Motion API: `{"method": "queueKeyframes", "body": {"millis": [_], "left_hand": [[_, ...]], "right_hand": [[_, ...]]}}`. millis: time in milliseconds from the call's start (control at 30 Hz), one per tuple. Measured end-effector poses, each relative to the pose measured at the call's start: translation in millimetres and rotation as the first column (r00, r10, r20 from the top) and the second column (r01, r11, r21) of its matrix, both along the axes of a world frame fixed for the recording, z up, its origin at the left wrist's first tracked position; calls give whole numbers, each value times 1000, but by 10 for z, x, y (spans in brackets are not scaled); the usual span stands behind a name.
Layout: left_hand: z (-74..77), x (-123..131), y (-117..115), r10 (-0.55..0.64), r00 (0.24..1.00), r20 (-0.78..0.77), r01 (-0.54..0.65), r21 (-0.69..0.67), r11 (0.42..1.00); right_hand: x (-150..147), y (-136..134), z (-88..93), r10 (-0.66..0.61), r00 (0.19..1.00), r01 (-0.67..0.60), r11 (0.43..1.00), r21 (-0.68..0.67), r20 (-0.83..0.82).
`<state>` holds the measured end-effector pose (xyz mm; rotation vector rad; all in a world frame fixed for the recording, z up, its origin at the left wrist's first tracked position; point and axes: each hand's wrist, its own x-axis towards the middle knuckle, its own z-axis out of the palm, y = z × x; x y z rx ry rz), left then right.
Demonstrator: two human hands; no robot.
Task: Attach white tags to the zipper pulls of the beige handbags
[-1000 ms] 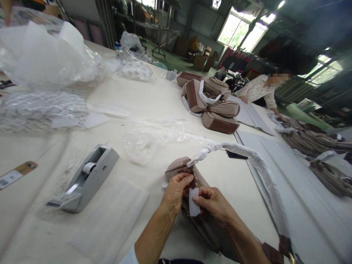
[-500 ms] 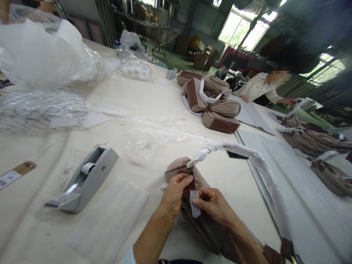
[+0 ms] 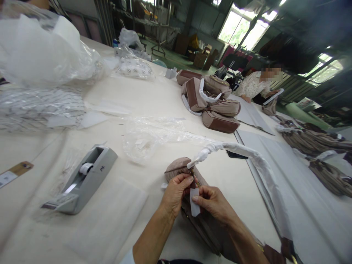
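Note:
A taupe handbag (image 3: 203,223) with brown trim lies on the table in front of me. Its long strap (image 3: 257,153), wrapped in white tissue, arches up and round to the right. My left hand (image 3: 173,194) pinches a small dark brown leather tab (image 3: 193,183) at the bag's top end, near the foot of the strap. Between thumb and fingers of my right hand (image 3: 217,205) is a small white paper slip (image 3: 195,206), pressed close to the tab. The fingers partly hide where slip and tab meet.
A grey tape dispenser (image 3: 90,176) stands left, beside a white tissue sheet (image 3: 110,220). Crumpled clear plastic (image 3: 148,137) lies ahead. Finished-looking handbags (image 3: 220,121) sit farther back; more bags (image 3: 313,139) are piled right. A co-worker (image 3: 254,86) stands across the table.
My hands have barely moved, both still at the tab with the slip. The co-worker has drawn a bag with a white-wrapped strap up from the pile, closer to their body.

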<state>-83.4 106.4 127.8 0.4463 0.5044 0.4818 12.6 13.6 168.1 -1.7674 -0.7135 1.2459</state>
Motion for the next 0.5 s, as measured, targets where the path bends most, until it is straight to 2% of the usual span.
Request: {"method": "queueKeyframes", "body": {"millis": [167, 267, 367, 500], "left_hand": [[-7, -5, 11, 32, 999, -24, -33, -47, 998], [-2, -15, -20, 87, 996, -6, -88, -74, 993], [-9, -13, -95, 176, 984, 20, -174, -53, 983], [-55, 31, -169, 213, 977, -29, -213, -22, 977]], "right_hand": [[43, 152, 49, -70, 994, 67, 997, 35, 80], [41, 249, 72, -102, 962, 90, 994, 59, 253], [-26, 321, 67, -69, 858, 50, 997, 51, 509], [-127, 433, 110, -9, 626, 29, 999, -12, 779]]}}
